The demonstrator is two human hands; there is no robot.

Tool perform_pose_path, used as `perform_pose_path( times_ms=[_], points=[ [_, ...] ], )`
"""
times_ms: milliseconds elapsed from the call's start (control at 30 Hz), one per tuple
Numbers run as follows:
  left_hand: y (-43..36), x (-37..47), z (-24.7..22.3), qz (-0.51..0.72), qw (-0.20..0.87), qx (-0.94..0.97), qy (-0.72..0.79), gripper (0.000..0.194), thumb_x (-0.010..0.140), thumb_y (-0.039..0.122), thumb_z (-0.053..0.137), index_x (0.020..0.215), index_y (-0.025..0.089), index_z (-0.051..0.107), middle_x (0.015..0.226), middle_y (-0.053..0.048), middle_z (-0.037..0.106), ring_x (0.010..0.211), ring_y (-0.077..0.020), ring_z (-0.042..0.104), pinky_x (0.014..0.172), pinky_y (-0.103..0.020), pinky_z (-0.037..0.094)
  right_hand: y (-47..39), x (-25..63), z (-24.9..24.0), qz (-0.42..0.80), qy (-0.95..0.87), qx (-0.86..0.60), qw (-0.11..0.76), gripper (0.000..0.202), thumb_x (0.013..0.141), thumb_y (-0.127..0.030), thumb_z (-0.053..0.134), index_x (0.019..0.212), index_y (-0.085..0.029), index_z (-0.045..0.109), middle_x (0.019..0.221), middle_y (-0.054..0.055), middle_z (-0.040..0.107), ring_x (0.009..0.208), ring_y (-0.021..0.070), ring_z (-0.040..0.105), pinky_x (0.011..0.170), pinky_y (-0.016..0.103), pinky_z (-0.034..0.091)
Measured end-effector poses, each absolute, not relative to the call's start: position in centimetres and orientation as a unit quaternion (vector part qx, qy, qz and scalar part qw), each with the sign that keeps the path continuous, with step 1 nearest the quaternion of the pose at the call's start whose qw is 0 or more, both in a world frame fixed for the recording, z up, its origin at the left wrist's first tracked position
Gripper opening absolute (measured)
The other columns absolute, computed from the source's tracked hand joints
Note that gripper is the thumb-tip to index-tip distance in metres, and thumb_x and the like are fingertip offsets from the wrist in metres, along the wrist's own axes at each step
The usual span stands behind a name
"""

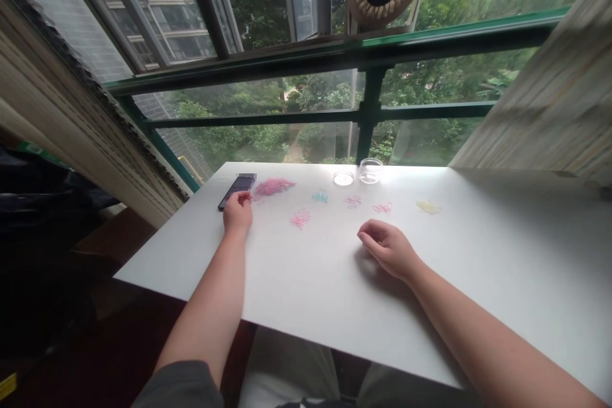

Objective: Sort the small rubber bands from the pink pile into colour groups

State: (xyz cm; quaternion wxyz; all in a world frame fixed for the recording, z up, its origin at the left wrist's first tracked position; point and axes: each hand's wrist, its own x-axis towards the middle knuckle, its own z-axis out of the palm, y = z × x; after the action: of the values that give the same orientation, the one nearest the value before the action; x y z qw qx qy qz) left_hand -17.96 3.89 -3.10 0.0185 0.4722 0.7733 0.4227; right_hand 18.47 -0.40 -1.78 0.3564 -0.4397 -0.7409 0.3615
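Observation:
My left hand (238,211) is at the far left, beside a dark phone (236,192) and the near end of a loose pile of thin pink and purple pieces (273,187). Its thumb and fingers are pinched together; anything between them is too small to make out. My right hand (389,247) rests near the table's middle, fingers curled in, with nothing visible in it. Small sorted clusters lie beyond: pink pieces (301,218), teal pieces (320,196), purple pieces (352,201), reddish-pink pieces (382,208) and yellow pieces (428,207). Their exact kind is unclear.
A clear round container (371,171) stands near the white table's (306,280) back edge, beside a clear round lid (343,179). Behind the table are a green window railing (258,118) and glass. Curtains (540,83) hang on both sides.

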Motion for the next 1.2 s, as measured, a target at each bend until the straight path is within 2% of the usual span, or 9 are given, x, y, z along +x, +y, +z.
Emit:
perform_pose_path(
  times_ms=[167, 333, 500, 600, 733, 867, 1000, 1100, 1200],
  points=[
    [1.9, -19.0, -2.8, 0.406, 0.027, 0.431, 0.805, 0.024, 0.077, 0.018, 0.047, 0.094, 0.017, 0.063, 0.096, -0.009, 0.068, 0.090, -0.0215, 0.061, 0.086, -0.035, 0.045, -0.4, 18.4, -1.9, 0.369, -0.742, -0.438, 0.349, 0.015, 0.080, -0.031, 0.049, 0.073, -0.019, 0.054, 0.061, 0.000, 0.052, 0.055, 0.0128, 0.046, 0.053, 0.026, 0.037],
    [0.9, -19.1, -2.9, 0.430, 0.044, 0.433, 0.791, 0.018, 0.069, 0.019, 0.057, 0.084, 0.018, 0.066, 0.088, -0.007, 0.068, 0.085, -0.0211, 0.061, 0.086, -0.034, 0.044, -0.6, 18.2, -1.8, 0.369, -0.749, -0.432, 0.340, 0.016, 0.080, -0.032, 0.048, 0.072, -0.019, 0.053, 0.060, -0.001, 0.053, 0.054, 0.0129, 0.046, 0.052, 0.026, 0.038],
    [1.5, -19.5, -2.9, 0.540, 0.035, 0.371, 0.754, 0.023, 0.075, 0.020, 0.043, 0.088, 0.015, 0.060, 0.076, -0.005, 0.062, 0.061, -0.0126, 0.057, 0.062, -0.026, 0.048, -0.5, 18.3, -1.8, 0.358, -0.749, -0.436, 0.347, 0.016, 0.081, -0.032, 0.048, 0.072, -0.019, 0.053, 0.061, -0.001, 0.053, 0.056, 0.0129, 0.047, 0.054, 0.026, 0.038],
    [1.7, -20.3, -2.7, 0.606, 0.008, 0.305, 0.734, 0.031, 0.078, 0.018, 0.028, 0.099, 0.013, 0.051, 0.067, 0.000, 0.053, 0.047, -0.0076, 0.046, 0.047, -0.019, 0.040, -0.5, 18.4, -1.8, 0.356, -0.750, -0.439, 0.345, 0.017, 0.080, -0.032, 0.048, 0.072, -0.019, 0.054, 0.062, -0.001, 0.054, 0.056, 0.0131, 0.048, 0.054, 0.026, 0.038],
    [1.3, -21.5, -2.7, 0.624, -0.016, 0.268, 0.734, 0.035, 0.078, 0.014, 0.022, 0.104, 0.012, 0.045, 0.057, 0.005, 0.038, 0.040, -0.0068, 0.034, 0.040, -0.017, 0.031, -0.4, 18.4, -2.0, 0.362, -0.751, -0.438, 0.335, 0.017, 0.080, -0.033, 0.048, 0.073, -0.019, 0.055, 0.064, 0.000, 0.056, 0.056, 0.0136, 0.049, 0.053, 0.026, 0.039],
    [0.9, -21.0, -3.1, 0.576, -0.014, 0.322, 0.752, 0.033, 0.082, 0.021, 0.024, 0.100, 0.014, 0.052, 0.062, 0.001, 0.048, 0.050, -0.0096, 0.046, 0.050, -0.020, 0.040, -0.4, 18.4, -2.2, 0.367, -0.756, -0.433, 0.327, 0.016, 0.080, -0.033, 0.048, 0.074, -0.019, 0.055, 0.064, 0.001, 0.057, 0.055, 0.0138, 0.049, 0.052, 0.026, 0.039],
    [1.5, -19.2, -3.3, 0.456, 0.025, 0.436, 0.775, 0.024, 0.070, 0.027, 0.055, 0.090, 0.018, 0.064, 0.079, -0.005, 0.064, 0.074, -0.0176, 0.059, 0.074, -0.029, 0.046, -0.4, 18.4, -2.1, 0.367, -0.757, -0.430, 0.327, 0.016, 0.080, -0.033, 0.047, 0.074, -0.020, 0.054, 0.064, 0.001, 0.056, 0.056, 0.0139, 0.049, 0.052, 0.027, 0.039],
    [2.4, -18.4, -3.1, 0.370, 0.029, 0.464, 0.804, 0.034, 0.067, 0.023, 0.058, 0.100, 0.018, 0.065, 0.091, -0.011, 0.067, 0.090, -0.0260, 0.060, 0.085, -0.037, 0.043, -0.4, 18.3, -2.1, 0.358, -0.759, -0.432, 0.331, 0.016, 0.080, -0.032, 0.047, 0.073, -0.020, 0.054, 0.063, 0.000, 0.056, 0.056, 0.0140, 0.049, 0.052, 0.026, 0.039],
    [2.9, -18.2, -2.6, 0.308, 0.025, 0.472, 0.825, 0.037, 0.070, 0.024, 0.056, 0.105, 0.016, 0.064, 0.095, -0.015, 0.067, 0.097, -0.0310, 0.058, 0.087, -0.041, 0.042, -0.4, 18.3, -2.0, 0.352, -0.759, -0.435, 0.332, 0.016, 0.080, -0.032, 0.048, 0.073, -0.020, 0.054, 0.063, 0.000, 0.056, 0.056, 0.0137, 0.048, 0.052, 0.026, 0.039]
  ],
)
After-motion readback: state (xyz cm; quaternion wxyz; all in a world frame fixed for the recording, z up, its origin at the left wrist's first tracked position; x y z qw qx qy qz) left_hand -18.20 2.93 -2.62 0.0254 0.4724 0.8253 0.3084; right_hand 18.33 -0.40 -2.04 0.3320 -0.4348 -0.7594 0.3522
